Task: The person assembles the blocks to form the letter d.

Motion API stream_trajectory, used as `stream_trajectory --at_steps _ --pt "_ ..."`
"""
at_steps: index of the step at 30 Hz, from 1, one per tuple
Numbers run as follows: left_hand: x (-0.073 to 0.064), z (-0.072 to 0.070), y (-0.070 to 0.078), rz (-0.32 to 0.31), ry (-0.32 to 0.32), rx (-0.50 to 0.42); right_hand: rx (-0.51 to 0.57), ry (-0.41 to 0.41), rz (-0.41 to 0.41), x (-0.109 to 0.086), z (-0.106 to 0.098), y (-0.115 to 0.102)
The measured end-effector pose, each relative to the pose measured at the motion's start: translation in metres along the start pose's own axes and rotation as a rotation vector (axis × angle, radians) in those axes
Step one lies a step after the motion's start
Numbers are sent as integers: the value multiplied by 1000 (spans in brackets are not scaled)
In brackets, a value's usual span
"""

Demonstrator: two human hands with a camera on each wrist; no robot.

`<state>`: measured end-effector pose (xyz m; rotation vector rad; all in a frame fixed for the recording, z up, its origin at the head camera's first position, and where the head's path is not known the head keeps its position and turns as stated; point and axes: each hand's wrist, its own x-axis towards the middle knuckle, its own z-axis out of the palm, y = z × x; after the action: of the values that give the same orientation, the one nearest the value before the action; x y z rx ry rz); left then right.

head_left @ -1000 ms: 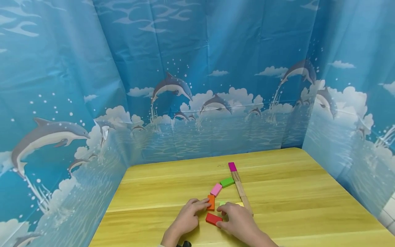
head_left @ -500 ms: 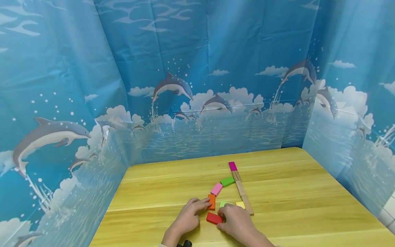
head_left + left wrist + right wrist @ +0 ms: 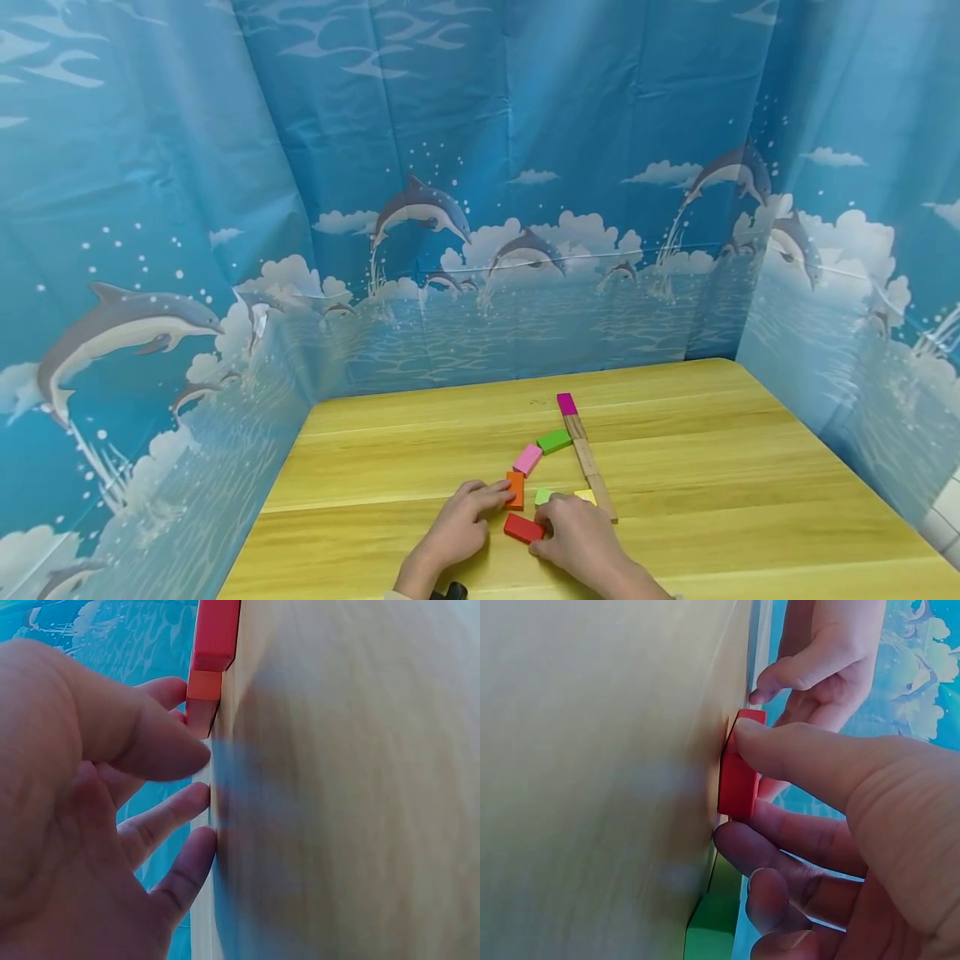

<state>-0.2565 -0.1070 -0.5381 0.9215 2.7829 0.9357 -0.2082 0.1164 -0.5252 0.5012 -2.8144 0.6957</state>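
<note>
A red wooden block [image 3: 522,528] lies on the table at the near end of a curve of blocks. My right hand [image 3: 581,533] pinches its right end; the right wrist view shows the thumb on one side of the red block [image 3: 739,784] and fingers on the other. My left hand [image 3: 461,521] rests on the table, fingers loosely spread, fingertips touching the orange block [image 3: 515,490]. Beyond it the curve runs on through a pink block [image 3: 528,459] and a green block [image 3: 554,441]. A light green block [image 3: 543,496] shows partly behind my right fingers.
A straight row of plain wooden blocks [image 3: 586,458] slants along the right of the curve, with a magenta block [image 3: 567,404] at its far end. A yellow block [image 3: 586,496] sits beside the row. Dolphin-print curtains [image 3: 480,325] stand behind the table [image 3: 712,483].
My right hand has shifted slightly and closed its fingers nearer the red block, which has edged a little right and away from me. The yellow block shows more. My left hand stays put.
</note>
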Motion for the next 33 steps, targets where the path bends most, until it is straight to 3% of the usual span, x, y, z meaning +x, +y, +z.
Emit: stream_trajectory --at_steps 12,33 --pt "1 2 3 -18 14 -42 -22 37 -1 -3 -4 8" --pt "2 4 4 -28 45 4 -61 60 23 -2 -3 7"
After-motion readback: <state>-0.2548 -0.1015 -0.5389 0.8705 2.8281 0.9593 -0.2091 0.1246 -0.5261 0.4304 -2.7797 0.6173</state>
